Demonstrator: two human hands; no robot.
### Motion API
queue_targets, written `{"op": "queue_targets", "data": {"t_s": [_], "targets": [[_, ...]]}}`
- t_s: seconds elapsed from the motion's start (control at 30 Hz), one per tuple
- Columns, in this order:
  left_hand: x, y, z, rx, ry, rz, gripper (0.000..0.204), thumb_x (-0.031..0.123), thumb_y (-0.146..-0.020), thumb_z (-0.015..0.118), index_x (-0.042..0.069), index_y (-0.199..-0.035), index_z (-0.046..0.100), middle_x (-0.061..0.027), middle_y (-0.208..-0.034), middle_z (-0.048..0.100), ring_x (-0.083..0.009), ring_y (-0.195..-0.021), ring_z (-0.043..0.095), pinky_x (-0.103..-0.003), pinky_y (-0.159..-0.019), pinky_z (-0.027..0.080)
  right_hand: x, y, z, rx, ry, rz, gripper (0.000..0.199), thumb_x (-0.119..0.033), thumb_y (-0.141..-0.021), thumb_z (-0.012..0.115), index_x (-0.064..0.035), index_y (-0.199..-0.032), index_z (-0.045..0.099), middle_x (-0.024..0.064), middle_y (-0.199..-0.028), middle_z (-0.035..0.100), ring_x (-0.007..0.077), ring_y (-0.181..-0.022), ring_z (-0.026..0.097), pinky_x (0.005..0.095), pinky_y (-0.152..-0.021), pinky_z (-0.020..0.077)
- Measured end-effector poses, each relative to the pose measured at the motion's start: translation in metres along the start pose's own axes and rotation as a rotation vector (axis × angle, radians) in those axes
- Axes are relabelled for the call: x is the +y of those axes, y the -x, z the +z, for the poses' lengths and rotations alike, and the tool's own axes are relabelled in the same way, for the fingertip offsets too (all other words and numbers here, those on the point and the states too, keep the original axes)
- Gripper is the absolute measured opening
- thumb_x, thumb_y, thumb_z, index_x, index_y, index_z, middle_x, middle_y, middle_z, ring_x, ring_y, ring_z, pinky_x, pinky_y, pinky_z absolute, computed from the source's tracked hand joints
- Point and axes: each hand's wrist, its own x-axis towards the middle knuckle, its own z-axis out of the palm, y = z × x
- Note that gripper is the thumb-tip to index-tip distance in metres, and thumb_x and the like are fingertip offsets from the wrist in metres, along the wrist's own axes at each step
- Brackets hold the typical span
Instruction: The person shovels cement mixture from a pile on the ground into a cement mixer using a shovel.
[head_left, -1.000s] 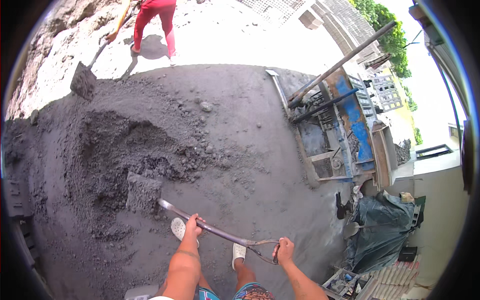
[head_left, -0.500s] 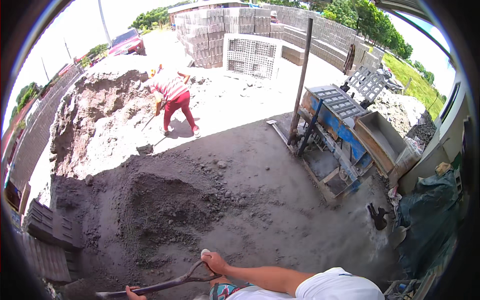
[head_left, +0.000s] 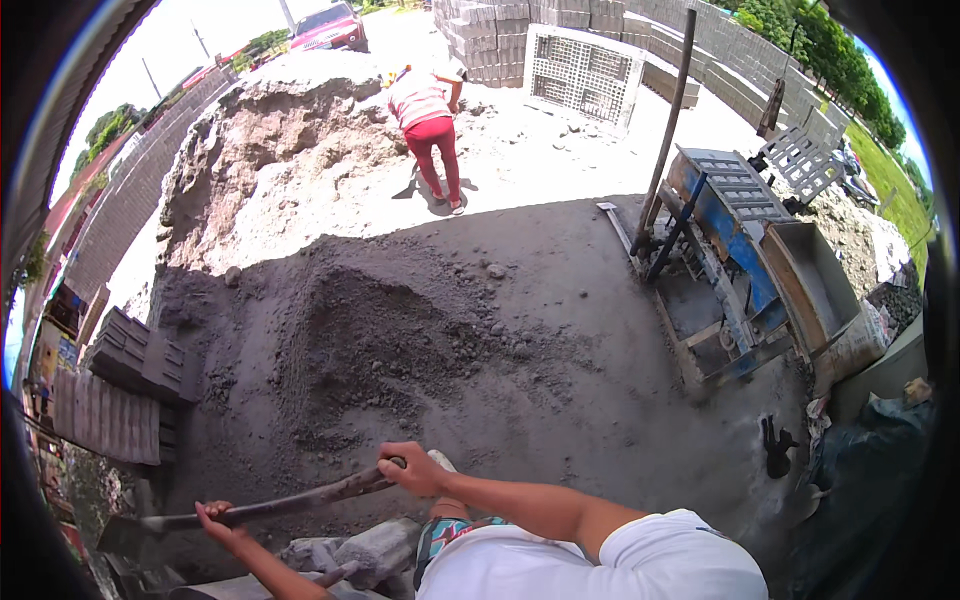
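A long-shafted shovel lies across the lower left, its blade low at the far left end. My right hand grips the handle end near the middle of the view. Farther down the shaft, my left hand holds it from below, close to the blade. What lies on the blade, if anything, is too dark to make out. Beyond the shovel rises a heap of dark grey, damp-looking sand or gravel mix with loose clods on its right side.
Stacked grey blocks stand at the left. A blue metal machine with a trough is at the right, near a small black animal. Ahead, a person in red trousers bends beside a pale dirt mound.
The shovel and both hands have shifted up and left, with the blade now in view. The view has tilted downward. The other person has turned and stands more upright on their legs.
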Motion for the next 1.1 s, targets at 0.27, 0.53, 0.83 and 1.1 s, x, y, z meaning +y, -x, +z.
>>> {"op": "queue_targets", "data": {"t_s": [0.27, 0.53, 0.83, 1.1], "targets": [[-0.369, 0.037, 0.012, 0.264, -0.497, -0.892, 0.020, 0.017, -0.089, 0.064, 0.007, -0.075, 0.054, -0.0090, -0.064, 0.055, -0.0245, -0.062, 0.055, -0.042, -0.069, 0.052, 0.150, 0.152, -0.107, 1.042, -0.362, 0.685, 0.028, -0.024, -0.093, 0.048, -0.0071, -0.070, 0.048, 0.0043, -0.052, 0.046, 0.0160, -0.037, 0.046, 0.0311, -0.036, 0.0373], [-0.590, 0.365, -0.063, 0.266, -0.528, -1.770, 0.018, 0.014, -0.086, 0.067, 0.003, -0.082, 0.053, -0.0080, -0.069, 0.053, -0.0217, -0.061, 0.057, -0.039, -0.054, 0.052, 0.031, 0.376, -0.082, 1.728, 0.146, 1.100, 0.027, -0.028, -0.098, 0.043, -0.0073, -0.079, 0.043, 0.0038, -0.056, 0.041, 0.0138, -0.039, 0.039, 0.0288, -0.033, 0.0385], [-0.755, 0.254, -0.146, 0.363, -0.798, -1.889, 0.013, 0.009, -0.087, 0.061, 0.001, -0.092, 0.052, -0.0090, -0.072, 0.052, -0.0213, -0.061, 0.057, -0.042, -0.053, 0.052, 0.196, 0.235, -0.125, 1.774, 0.248, 1.268, 0.028, -0.029, -0.096, 0.042, -0.0083, -0.076, 0.043, 0.0035, -0.055, 0.040, 0.0151, -0.038, 0.038, 0.0287, -0.032, 0.0367], [-0.810, -0.115, -0.195, 0.148, -0.976, -1.599, 0.016, 0.012, -0.088, 0.059, -0.001, -0.096, 0.054, -0.0090, -0.069, 0.054, -0.0221, -0.058, 0.056, -0.042, -0.056, 0.054, 0.379, -0.031, -0.024, 1.625, -0.066, 1.042, 0.024, -0.022, -0.093, 0.044, -0.0049, -0.076, 0.043, 0.0053, -0.058, 0.043, 0.0151, -0.042, 0.042, 0.0302, -0.034, 0.0401]]}}
